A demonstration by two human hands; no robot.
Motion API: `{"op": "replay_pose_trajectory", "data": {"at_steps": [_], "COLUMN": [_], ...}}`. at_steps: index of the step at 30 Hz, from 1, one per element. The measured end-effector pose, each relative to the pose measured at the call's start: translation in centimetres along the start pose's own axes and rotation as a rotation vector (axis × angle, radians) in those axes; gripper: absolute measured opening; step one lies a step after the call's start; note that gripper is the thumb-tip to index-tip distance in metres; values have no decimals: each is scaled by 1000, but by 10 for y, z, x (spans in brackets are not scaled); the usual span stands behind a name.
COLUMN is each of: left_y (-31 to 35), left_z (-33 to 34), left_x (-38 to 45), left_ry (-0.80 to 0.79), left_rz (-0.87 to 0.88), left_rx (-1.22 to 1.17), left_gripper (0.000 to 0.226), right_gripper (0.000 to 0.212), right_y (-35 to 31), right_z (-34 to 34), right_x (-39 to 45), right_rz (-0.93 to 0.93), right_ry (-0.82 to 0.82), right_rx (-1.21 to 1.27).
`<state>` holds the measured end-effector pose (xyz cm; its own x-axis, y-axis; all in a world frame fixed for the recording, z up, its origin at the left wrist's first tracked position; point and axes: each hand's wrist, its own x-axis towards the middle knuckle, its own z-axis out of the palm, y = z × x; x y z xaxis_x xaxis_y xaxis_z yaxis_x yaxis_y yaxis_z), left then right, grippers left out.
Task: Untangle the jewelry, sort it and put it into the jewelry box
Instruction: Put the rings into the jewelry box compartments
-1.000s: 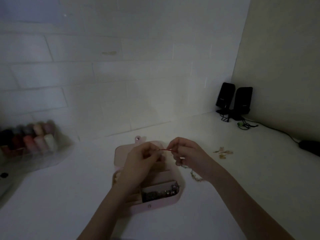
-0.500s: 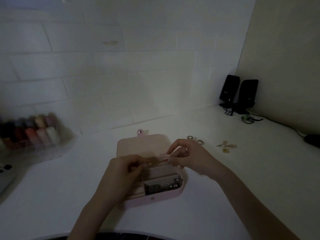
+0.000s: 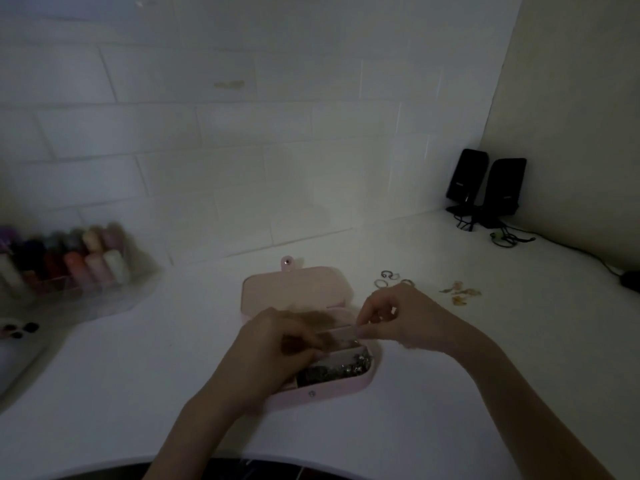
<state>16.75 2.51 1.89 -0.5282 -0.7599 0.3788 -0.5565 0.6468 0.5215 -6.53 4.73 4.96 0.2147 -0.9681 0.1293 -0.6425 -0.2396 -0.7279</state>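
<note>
The pink jewelry box (image 3: pixel 332 389) lies open on the white table, its lid (image 3: pixel 298 289) folded back. A heap of silver jewelry (image 3: pixel 343 368) fills its front compartment. My left hand (image 3: pixel 273 344) hovers over the box's middle with its fingers curled and blurred. My right hand (image 3: pixel 408 320) is at the box's right side, its fingertips pinched together over the divider. A thin chain runs between the two hands, barely visible in the dim light. Several rings (image 3: pixel 391 278) and small gold pieces (image 3: pixel 460 292) lie on the table behind my right hand.
A clear organiser of coloured bottles (image 3: pixel 69 265) stands at the left, and a phone (image 3: pixel 17 341) lies in front of it. Two black speakers (image 3: pixel 485 185) with cables sit in the back right corner. A dark mouse (image 3: pixel 630 282) is at the right edge.
Both hands have come down from above the lid into the open box, still holding the thin chain between them. The rings behind my right hand have come into view.
</note>
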Motion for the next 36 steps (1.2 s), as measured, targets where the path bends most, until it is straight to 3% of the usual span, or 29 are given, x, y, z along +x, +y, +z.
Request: {"op": "replay_pose_trajectory", "data": {"at_steps": [5,10,17,20,25,28,36], "left_y": [-4,-2,-5,-4,-5,-5,-10], "left_z": [8,8,12,11,11,11,13], "left_x": [0,0,-1,-1,-1,-2,-2], "left_ry": [-25,-19,15,33,15,-2,-18], "left_rz": [-16,-11,-14,-5,-12,-22,-47], "left_rx": [34,22,-14,-9,-3,-5,-3], "left_gripper": [27,45,29,36,34,40,21], "right_gripper": [10,12,11,14,29,32,34], "right_y": [1,1,-3,-3,-4,-4,-4], "right_z": [8,11,17,14,1,8,12], "right_x": [-4,-5,-3,-5,-7,-5,-3], "right_rz": [17,68,120,101,149,208,393], "right_ry": [-74,-113,-161,-165,-354,-361,-356], "right_rx": [-148,-180,-229,-183,-124,-81,132]}}
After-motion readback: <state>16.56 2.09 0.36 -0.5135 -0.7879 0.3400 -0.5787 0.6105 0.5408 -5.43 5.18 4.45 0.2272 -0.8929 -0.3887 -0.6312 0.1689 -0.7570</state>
